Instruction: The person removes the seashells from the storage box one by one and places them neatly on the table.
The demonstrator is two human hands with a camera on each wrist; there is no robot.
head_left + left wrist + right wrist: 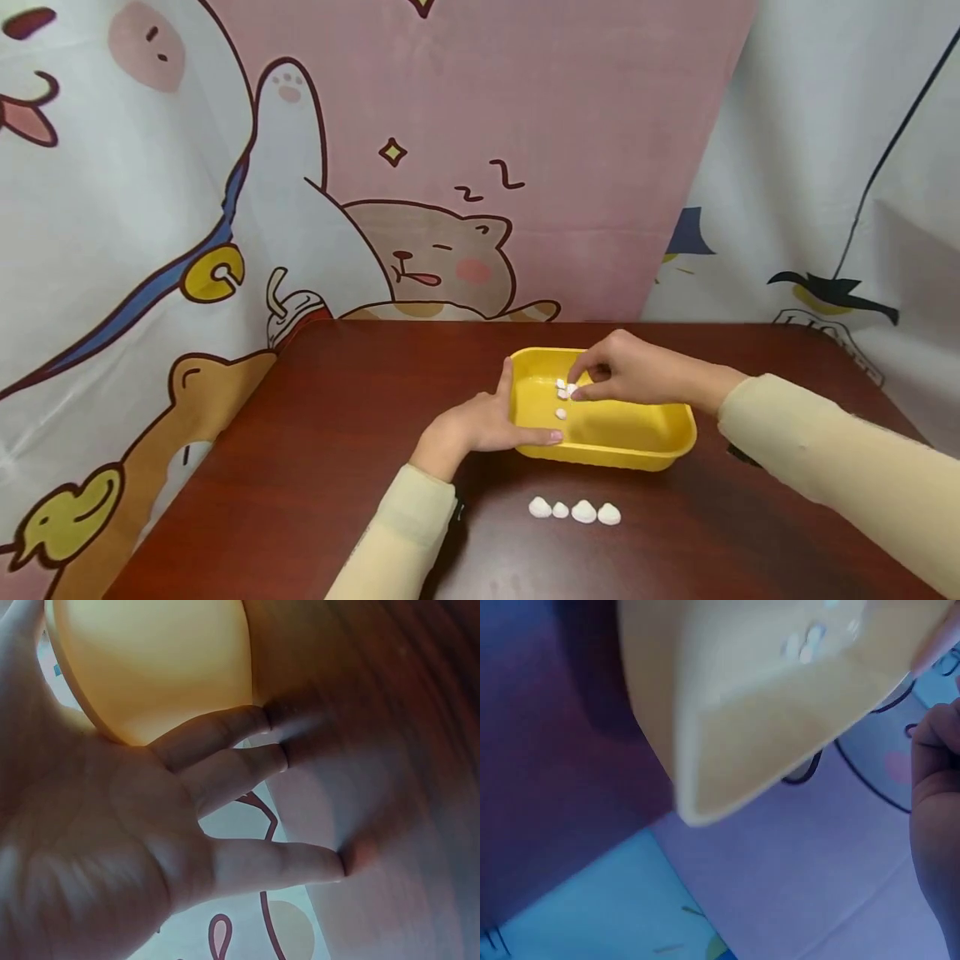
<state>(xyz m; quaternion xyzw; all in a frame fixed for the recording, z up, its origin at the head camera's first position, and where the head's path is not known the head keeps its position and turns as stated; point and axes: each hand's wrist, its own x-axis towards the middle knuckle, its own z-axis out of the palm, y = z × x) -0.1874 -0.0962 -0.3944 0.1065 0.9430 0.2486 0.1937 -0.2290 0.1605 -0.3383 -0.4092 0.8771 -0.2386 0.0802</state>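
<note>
A yellow tray (pixel 615 454) stands on the table, with several small white shell-like pieces (pixel 561 413) inside at its left end. My right hand (pixel 637 367) reaches over the far rim. Its thumb and index fingertips pinch at one white piece (pixel 572 389) beside the others. Against the tray's left end rests my left hand (pixel 483 423), thumb along the near rim and another finger up at the far corner. In the left wrist view, the fingers of the left hand (pixel 187 802) are straight and spread beside the tray wall (pixel 172 667). The right fingertips are not clear in the right wrist view.
In front of the tray, several larger white shells (pixel 583 511) lie in a row on the dark brown table (pixel 315 467). A cartoon-printed cloth (pixel 585 167) hangs behind the table's far edge and along its left side.
</note>
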